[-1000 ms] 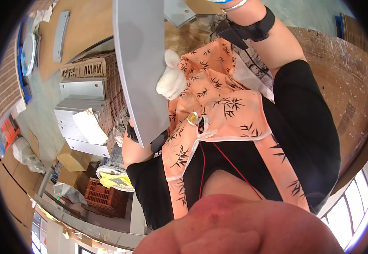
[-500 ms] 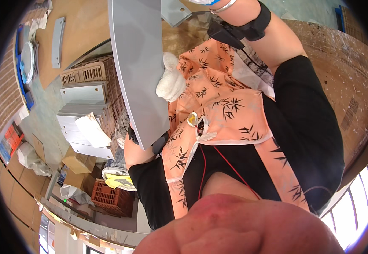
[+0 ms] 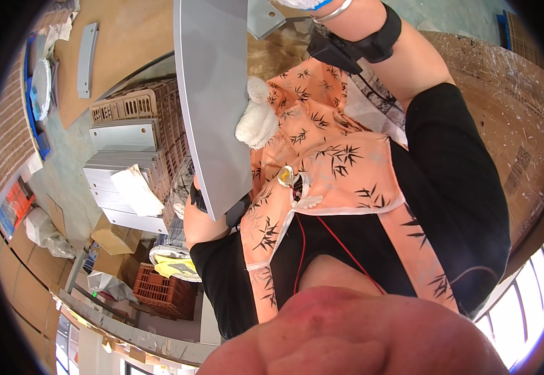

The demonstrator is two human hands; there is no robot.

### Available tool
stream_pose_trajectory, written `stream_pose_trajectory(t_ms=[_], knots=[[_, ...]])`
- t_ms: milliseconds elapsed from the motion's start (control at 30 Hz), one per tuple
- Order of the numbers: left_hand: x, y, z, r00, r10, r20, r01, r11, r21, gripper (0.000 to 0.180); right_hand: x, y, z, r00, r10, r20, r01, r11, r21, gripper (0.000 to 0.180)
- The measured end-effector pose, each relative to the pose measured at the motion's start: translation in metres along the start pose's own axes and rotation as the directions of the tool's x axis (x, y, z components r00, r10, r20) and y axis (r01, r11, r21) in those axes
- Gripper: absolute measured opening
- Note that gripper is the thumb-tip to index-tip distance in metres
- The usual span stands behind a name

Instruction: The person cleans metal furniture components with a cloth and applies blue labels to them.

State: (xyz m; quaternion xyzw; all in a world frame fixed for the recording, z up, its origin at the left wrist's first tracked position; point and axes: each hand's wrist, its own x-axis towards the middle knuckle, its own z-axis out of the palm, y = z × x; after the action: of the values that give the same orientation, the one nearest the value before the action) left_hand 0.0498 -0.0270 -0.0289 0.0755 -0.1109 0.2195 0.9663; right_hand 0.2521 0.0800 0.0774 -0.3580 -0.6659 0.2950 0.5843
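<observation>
A long, smooth grey panel (image 3: pixel 216 106) stands up in front of me, running from the top edge down to my left upper arm. My left hand (image 3: pixel 256 122), in a white glove, comes from behind the panel and has its fingers wrapped round the right-hand edge. The panel hides the rest of that hand and most of the forearm. At the top edge, my right hand (image 3: pixel 306 2) shows only as a bit of white and blue glove; its fingers are out of the picture. A small grey plate with a hole (image 3: pixel 264 19) lies near it, apart from the glove.
To the left, a brown plastic crate (image 3: pixel 122 107) stands by a stack of grey plates (image 3: pixel 119 172) with white paper on it. One narrow grey strip (image 3: pixel 86 59) lies on a brown board. Farther back are a cardboard box (image 3: pixel 117 236) and a red-brown crate (image 3: pixel 159 290).
The panel has shifted a little to the right, most at its upper end, and my left hand has moved slightly with it. My right hand is almost where it was.
</observation>
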Motion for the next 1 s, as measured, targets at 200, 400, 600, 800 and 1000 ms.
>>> stream_pose_trajectory(t_ms=[200,400,600,800,1000], knots=[[0.0,0.0,-0.001,1.0,-0.004,-0.006,0.004,1.0,0.005,0.068,0.0,0.012,0.002,1.0,0.01,-0.018,-0.013,0.99,-0.142,0.041],[-0.001,0.001,-0.002,1.0,0.001,-0.016,-0.001,1.0,0.009,0.067,0.0,0.005,-0.001,0.999,0.048,-0.02,-0.051,0.988,-0.146,0.04],[0.002,0.002,-0.002,1.0,-0.01,-0.014,0.01,1.0,0.016,0.067,0.002,0.009,-0.001,0.998,-0.047,-0.051,0.043,0.997,-0.07,0.04],[-0.005,0.001,-0.012,1.0,0.009,0.015,-0.009,1.0,0.014,0.062,-0.002,0.006,0.002,0.996,0.082,-0.025,-0.083,0.996,-0.022,0.039],[-0.014,0.024,0.015,0.764,0.434,-0.478,-0.294,0.893,0.341,0.042,-0.009,0.0,0.001,0.985,0.086,-0.151,-0.106,0.986,-0.13,0.037]])
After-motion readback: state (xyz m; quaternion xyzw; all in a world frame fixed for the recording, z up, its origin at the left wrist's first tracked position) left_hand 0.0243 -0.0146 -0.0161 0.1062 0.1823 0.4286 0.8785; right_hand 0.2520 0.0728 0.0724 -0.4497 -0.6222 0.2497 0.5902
